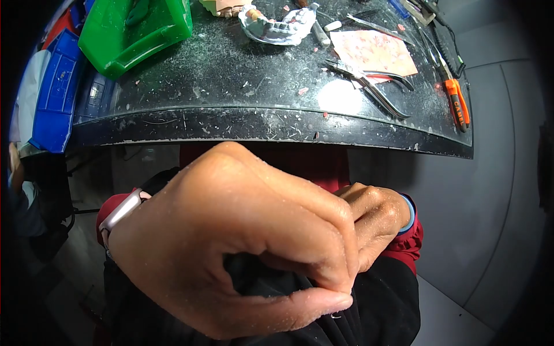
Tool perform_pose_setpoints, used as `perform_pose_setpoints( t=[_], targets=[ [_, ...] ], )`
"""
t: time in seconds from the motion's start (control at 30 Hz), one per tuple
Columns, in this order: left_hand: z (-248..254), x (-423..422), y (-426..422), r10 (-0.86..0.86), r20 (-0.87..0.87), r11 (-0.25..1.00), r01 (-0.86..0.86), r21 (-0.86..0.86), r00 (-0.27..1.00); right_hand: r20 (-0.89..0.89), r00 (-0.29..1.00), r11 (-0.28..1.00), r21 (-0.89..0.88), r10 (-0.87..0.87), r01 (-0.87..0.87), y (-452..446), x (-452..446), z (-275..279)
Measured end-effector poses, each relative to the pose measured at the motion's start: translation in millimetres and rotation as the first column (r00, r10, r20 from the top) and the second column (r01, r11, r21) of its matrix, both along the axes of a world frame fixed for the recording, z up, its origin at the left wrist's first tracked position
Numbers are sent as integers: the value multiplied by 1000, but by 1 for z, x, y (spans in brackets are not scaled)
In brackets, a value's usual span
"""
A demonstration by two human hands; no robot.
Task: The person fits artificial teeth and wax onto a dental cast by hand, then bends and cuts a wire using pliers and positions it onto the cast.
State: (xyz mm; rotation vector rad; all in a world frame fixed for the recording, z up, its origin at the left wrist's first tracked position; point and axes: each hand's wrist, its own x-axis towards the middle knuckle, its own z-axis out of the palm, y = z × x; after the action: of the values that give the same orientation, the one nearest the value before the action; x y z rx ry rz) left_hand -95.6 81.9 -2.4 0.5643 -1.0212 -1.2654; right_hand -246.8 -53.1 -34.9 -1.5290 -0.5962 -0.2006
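My left hand (231, 230) fills the middle of the view, raised close to the camera in front of the bench edge. Its thumb and fingertips press together in a pinch, with the other fingers curled. Whatever may lie between those fingertips is too small or hidden to name. Behind it, to the right, is my right hand (375, 216), knuckles up and fingers bent inward. The left hand covers its fingertips, so anything held there is hidden. Both hands appear dusted with fine powder and are held over my dark-clothed lap (386, 305).
On the dusty dark bench (231, 86) lie metal pliers (378, 95), a pink-stained sheet (375, 52), a grey dental cast (280, 26) and orange-handled pliers (456, 104). A green tray (150, 52) and blue bins (55, 95) stand left. The bench's front edge lies just beyond my hands.
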Motion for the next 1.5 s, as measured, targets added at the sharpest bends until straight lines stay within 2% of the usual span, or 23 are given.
perform_pose_setpoints(
  t=[0.07, 0.13, 0.17, 0.27, 0.3, 0.33, 0.37, 0.43, 0.47, 0.53, 0.63, 0.73, 0.77, 0.87, 0.93, 0.97, 1.13, 1.2, 1.27, 1.33, 1.43, 1.5],
  targets=[
    [15, 13, -7, -98, 128, 995, 94, 38, 987, 8, 1000, 1000, 17, 4, -5, 1, 0, -1],
    [22, 18, -12, -122, 227, 991, 107, 79, 966, -36, 999, 998, -66, 10, -12, -6, -1, 5],
    [24, 19, -13, -83, 248, 994, 62, 91, 965, -54, 998, 994, -111, 11, -17, -11, -2, 9],
    [25, 17, -9, 195, 159, 948, -227, 221, 968, 40, 951, 898, -319, -306, 302, -23, -12, 27],
    [22, 15, -9, 276, 164, 925, -308, 222, 947, 88, 879, 761, -465, -469, 452, -29, -23, 33],
    [20, 17, -9, 325, 189, 909, -361, 206, 927, 146, 788, 564, -622, -598, 543, -38, -29, 46],
    [18, 19, -9, 374, 214, 890, -414, 190, 902, 161, 595, 308, -733, -787, 606, -38, -33, 59],
    [14, 19, -11, 465, 241, 857, -501, 121, 852, 354, 258, -95, -732, -899, 675, -53, -23, 53],
    [12, 19, -12, 506, 251, 837, -540, 87, 825, 459, 216, -221, -723, -862, 655, -64, -18, 51],
    [10, 22, -12, 563, 312, 806, -592, -2, 765, 539, 202, -341, -736, -817, 585, -91, -19, 39],
    [7, 25, -15, 650, 370, 749, -643, -161, 664, 568, 279, -404, -783, -774, 474, -114, -17, 30],
    [1, 28, -18, 689, 358, 720, -652, -239, 630, 478, 284, -269, -793, -831, 546, -122, -11, 25],
    [-1, 29, -20, 695, 367, 715, -646, -266, 619, 587, 318, -368, -758, -745, 538, -121, -9, 30],
    [-6, 33, -25, 702, 392, 710, -626, -322, 594, 540, 331, -91, -612, -774, 785, -80, 15, 53],
    [-8, 34, -28, 693, 410, 719, -616, -322, 594, 556, 539, 169, -580, -633, 797, -57, 25, 67],
    [-8, 35, -30, 684, 420, 726, -613, -312, 596, 566, 596, 211, -600, -570, 772, -53, 29, 70],
    [-4, 37, -33, 654, 413, 744, -637, -201, 634, 560, 707, 240, -684, -431, 689, -50, 50, 74],
    [-8, 48, -33, 617, 479, 779, -570, -260, 625, 545, 743, 262, -707, -390, 656, -55, 56, 75],
    [-8, 53, -34, 589, 562, 781, -587, -212, 581, 526, 767, 224, -751, -368, 622, -67, 63, 78],
    [8, 59, -33, 553, 667, 727, -681, -93, 499, 523, 778, 180, -777, -349, 603, -83, 71, 78],
    [20, 74, -41, 441, 882, 701, -678, -223, 166, 503, 784, 161, -795, -364, 584, -109, 85, 66],
    [23, 76, -54, 346, 934, 730, -600, -328, -90, 419, 825, 211, -829, -380, 518, -120, 90, 58]
  ],
)
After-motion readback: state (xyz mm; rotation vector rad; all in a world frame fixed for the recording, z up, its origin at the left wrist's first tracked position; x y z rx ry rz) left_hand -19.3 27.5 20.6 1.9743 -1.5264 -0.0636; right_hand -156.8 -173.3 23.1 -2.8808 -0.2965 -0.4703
